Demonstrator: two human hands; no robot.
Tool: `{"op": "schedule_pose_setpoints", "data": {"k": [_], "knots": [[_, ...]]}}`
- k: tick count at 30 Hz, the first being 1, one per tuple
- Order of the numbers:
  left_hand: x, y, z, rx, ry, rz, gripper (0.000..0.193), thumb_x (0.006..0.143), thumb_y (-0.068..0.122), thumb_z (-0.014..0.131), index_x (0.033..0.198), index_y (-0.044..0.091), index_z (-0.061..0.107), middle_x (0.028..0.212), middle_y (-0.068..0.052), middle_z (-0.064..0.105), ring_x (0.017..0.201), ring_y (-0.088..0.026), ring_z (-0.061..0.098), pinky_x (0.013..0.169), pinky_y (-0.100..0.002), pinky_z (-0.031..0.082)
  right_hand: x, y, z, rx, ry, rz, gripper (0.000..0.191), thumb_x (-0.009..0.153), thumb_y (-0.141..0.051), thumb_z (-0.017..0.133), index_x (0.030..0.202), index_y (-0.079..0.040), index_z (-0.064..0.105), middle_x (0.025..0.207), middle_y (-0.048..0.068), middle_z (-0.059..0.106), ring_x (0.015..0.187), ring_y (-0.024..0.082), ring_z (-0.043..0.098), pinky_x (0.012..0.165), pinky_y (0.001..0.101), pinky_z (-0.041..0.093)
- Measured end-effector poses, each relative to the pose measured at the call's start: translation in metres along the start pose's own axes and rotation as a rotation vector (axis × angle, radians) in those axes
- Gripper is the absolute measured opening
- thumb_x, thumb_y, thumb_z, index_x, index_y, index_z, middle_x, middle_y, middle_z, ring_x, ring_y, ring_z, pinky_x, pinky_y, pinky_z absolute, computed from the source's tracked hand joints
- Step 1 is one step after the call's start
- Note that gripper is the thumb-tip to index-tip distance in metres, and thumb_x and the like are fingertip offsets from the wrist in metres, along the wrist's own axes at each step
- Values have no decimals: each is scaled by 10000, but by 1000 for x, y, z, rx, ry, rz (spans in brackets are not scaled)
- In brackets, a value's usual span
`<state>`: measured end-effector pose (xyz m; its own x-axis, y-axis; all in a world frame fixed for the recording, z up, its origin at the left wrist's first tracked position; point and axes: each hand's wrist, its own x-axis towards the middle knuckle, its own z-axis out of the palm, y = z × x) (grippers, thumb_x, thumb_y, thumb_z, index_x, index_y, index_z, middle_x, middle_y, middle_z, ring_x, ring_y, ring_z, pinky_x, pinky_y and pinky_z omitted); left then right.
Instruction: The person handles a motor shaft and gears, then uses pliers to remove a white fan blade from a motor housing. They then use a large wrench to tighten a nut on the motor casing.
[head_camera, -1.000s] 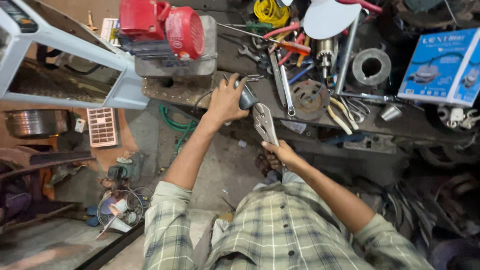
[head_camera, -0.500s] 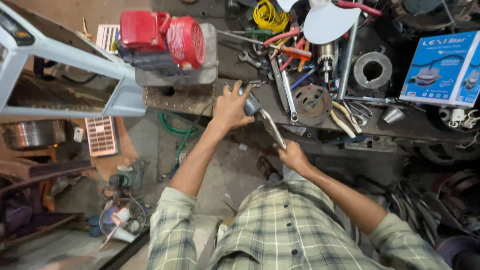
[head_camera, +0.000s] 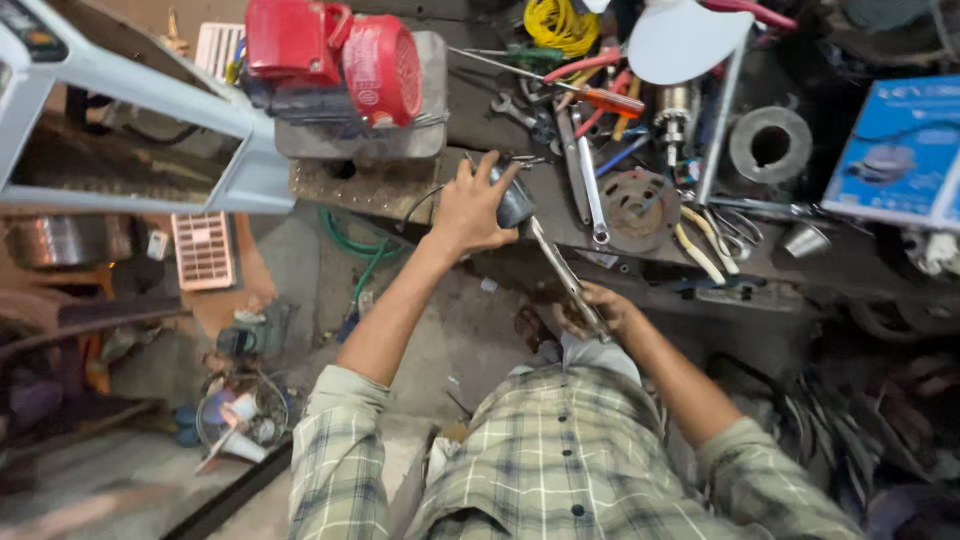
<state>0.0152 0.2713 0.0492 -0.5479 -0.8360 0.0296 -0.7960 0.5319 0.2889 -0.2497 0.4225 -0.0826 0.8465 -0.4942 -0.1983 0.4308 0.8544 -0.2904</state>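
My left hand (head_camera: 470, 210) grips a dark cylindrical metal part (head_camera: 514, 200) at the front edge of the cluttered workbench (head_camera: 400, 190). My right hand (head_camera: 595, 310), lower and nearer my body, holds the handle of a long metal plier-type wrench (head_camera: 558, 268). Its jaw end reaches up to the cylindrical part and touches it. Both plaid sleeves show at the bottom of the view.
A red motor (head_camera: 340, 65) sits on a metal block at the bench's left. Spanners, screwdrivers, a yellow wire coil (head_camera: 560, 22), a round metal disc (head_camera: 640, 205), a ring (head_camera: 770, 145) and a blue box (head_camera: 900, 150) crowd the bench. A grey frame (head_camera: 130, 90) stands left; floor clutter lies below.
The wrench swung from hanging below my left hand up to the cylindrical part. My right hand shifted right and down along the handle. My left hand stayed on the part.
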Motion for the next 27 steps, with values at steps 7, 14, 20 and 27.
{"op": "schedule_pose_setpoints", "data": {"k": [7,14,20,27], "knots": [[-5,-1,-6,35,-52,44,1047,497,475,938,1435,213,554,1453,-187,456,1168,-508,520,833,-564,566,12,6,-6,-48,86,209,420,906,-107,778,1248,-22,549,561,-25,424,410,82,392,370,261,304],[2,5,-12,44,-91,6,1046,505,464,945,1435,194,550,1452,-191,450,1175,-498,513,837,-546,573,-5,-19,39,-1241,827,108,267,844,-179,828,934,48,719,691,179,699,606,325,694,526,448,523],[8,4,-8,37,-61,1,1033,541,480,937,1451,179,553,1475,-201,441,1179,-481,511,837,-544,567,-3,-20,101,-1816,1223,28,382,827,-264,804,1138,-77,683,845,250,716,807,474,686,702,548,523],[7,-11,-7,3,22,209,1022,501,498,940,1414,204,585,1461,-192,447,1185,-481,504,884,-569,547,-12,5,65,-501,780,91,421,858,-308,771,1216,-106,678,655,12,574,470,113,477,395,276,374]]}}
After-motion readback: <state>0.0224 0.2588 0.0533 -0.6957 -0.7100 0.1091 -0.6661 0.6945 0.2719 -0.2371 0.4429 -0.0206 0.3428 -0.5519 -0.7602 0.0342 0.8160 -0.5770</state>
